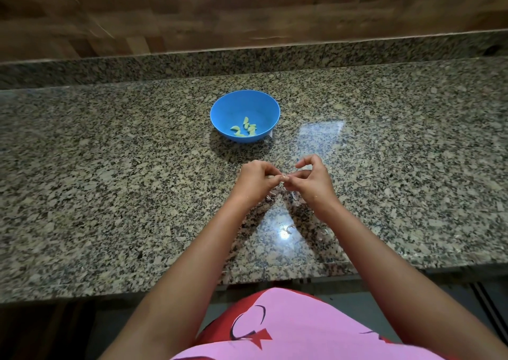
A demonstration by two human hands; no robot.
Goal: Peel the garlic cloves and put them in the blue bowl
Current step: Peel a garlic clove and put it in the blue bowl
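Broadly, a speckled grey granite worktop (110,167) is being used as the peeling surface. A round blue plastic bowl (225,106) is being kept beyond the hands, holding pale peeled garlic cloves (245,130). One small unpeeled garlic clove (283,178) is being pinched between the left hand (254,179) and the right hand (312,179), apparently for skinning. Papery skin scraps (288,229) are being left nearby.

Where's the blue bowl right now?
Head view: the blue bowl sits mid-counter on the granite countertop, just beyond both hands, slightly nearer the left hand, with peeled cloves inside.
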